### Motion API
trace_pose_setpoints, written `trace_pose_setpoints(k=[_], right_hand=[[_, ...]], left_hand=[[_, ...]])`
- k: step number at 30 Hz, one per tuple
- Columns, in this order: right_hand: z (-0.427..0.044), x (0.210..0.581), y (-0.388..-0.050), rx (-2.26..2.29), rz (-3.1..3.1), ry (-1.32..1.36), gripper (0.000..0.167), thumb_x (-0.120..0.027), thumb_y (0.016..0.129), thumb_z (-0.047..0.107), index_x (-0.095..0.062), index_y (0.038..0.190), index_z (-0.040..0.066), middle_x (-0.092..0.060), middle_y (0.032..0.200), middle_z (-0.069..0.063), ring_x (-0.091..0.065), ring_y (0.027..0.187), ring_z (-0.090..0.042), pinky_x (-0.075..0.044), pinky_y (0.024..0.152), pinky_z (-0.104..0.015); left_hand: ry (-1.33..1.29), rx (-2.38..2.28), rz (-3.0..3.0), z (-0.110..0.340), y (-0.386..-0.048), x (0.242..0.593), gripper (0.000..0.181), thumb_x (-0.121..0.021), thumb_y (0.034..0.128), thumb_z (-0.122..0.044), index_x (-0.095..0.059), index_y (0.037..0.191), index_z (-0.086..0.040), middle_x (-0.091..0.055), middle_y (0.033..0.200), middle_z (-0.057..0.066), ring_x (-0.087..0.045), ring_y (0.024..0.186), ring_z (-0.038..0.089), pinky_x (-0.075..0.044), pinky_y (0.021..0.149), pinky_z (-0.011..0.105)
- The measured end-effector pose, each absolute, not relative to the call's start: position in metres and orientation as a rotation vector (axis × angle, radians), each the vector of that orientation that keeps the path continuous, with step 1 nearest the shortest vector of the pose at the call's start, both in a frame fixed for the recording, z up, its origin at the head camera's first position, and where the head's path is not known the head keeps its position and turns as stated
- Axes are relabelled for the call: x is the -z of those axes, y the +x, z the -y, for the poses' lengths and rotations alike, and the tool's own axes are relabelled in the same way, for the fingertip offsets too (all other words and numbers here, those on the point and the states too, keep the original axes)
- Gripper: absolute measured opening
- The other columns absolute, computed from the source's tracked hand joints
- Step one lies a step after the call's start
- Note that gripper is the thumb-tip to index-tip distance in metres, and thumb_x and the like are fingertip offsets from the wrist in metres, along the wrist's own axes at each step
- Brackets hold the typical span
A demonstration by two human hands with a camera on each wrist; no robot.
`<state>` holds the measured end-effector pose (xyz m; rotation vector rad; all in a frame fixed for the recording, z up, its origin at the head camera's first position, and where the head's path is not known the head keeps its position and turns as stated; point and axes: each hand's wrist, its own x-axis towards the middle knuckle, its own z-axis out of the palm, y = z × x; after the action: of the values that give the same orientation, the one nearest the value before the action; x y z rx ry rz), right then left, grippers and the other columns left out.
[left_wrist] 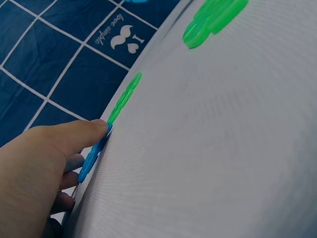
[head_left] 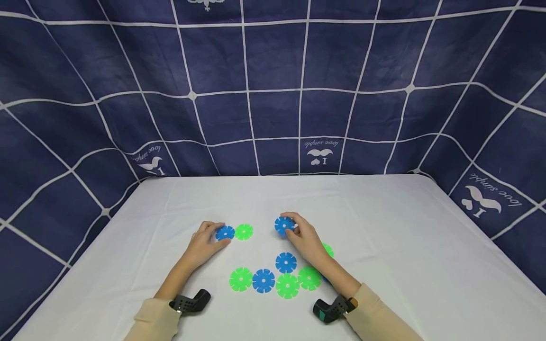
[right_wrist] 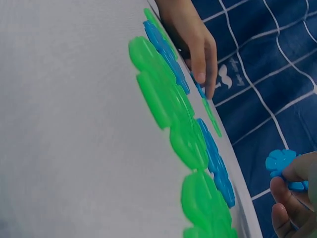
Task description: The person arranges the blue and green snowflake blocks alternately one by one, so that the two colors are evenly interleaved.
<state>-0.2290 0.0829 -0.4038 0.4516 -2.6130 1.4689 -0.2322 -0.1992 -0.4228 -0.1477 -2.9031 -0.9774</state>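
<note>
My left hand (head_left: 204, 245) holds a blue notched plastic disc (head_left: 225, 232) between thumb and fingers, at the left on the table. A green notched disc (head_left: 244, 232) touches its right edge; whether the two are slotted together I cannot tell. To the right, my right hand (head_left: 306, 239) pinches another blue disc (head_left: 282, 224) by its right side. In the right wrist view this blue disc (right_wrist: 278, 161) appears raised off the cloth between thumb and fingers. The left wrist view shows the left thumb over the edge of its blue disc (left_wrist: 93, 158).
Nearer on the white-clothed table (head_left: 204, 327) lie more discs: a green one (head_left: 241, 279), a blue one (head_left: 263, 281), another green (head_left: 287, 286), another blue (head_left: 286, 263) and a green one (head_left: 309, 278). My right forearm partly covers a further green disc (head_left: 328, 249). A blue curtain (head_left: 273, 113) hangs behind.
</note>
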Motion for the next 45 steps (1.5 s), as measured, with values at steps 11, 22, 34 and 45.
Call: trace_pose_setpoints(k=[11,22,34,45], right_hand=[[-0.058,0.395,-0.231,-1.551,2.674,0.496,0.049,-0.060,0.084,0.010,-0.045,0.131,0.015,-0.053,0.109,-0.011,-0.049,0.070,-0.012,-0.044,0.056,-0.021],[-0.029,0.415,-0.242,-1.400,2.735,0.411,0.054,-0.064,0.081,0.013,-0.045,0.131,0.009,-0.056,0.076,-0.001,-0.048,0.057,-0.008,-0.039,0.076,-0.032],[-0.035,0.428,-0.239,-1.201,2.769,0.377,0.055,-0.066,0.082,0.019,-0.046,0.130,0.004,-0.046,0.120,-0.016,-0.052,0.102,-0.029,-0.041,0.087,-0.043],[-0.034,0.426,-0.239,-1.124,2.775,0.450,0.026,-0.063,0.084,0.021,-0.062,0.107,0.010,-0.049,0.121,-0.013,-0.048,0.115,-0.031,-0.033,0.096,-0.046]], left_hand=[[-0.116,1.021,2.908,0.196,-0.234,0.423,0.060,-0.063,0.0821,-0.035,-0.046,0.131,-0.005,-0.043,0.124,0.017,-0.044,0.112,0.037,-0.036,0.093,0.053],[-0.099,1.014,2.919,0.202,-0.229,0.426,0.060,-0.062,0.0833,-0.035,-0.044,0.132,-0.005,-0.043,0.127,0.018,-0.042,0.116,0.039,-0.034,0.095,0.055],[-0.088,1.036,2.888,0.193,-0.230,0.427,0.053,-0.060,0.0828,-0.027,-0.048,0.130,-0.006,-0.044,0.128,0.016,-0.042,0.118,0.038,-0.033,0.095,0.054],[-0.087,1.025,2.873,0.194,-0.228,0.422,0.051,-0.059,0.0813,-0.023,-0.050,0.128,-0.006,-0.045,0.126,0.016,-0.043,0.114,0.038,-0.035,0.092,0.053]])
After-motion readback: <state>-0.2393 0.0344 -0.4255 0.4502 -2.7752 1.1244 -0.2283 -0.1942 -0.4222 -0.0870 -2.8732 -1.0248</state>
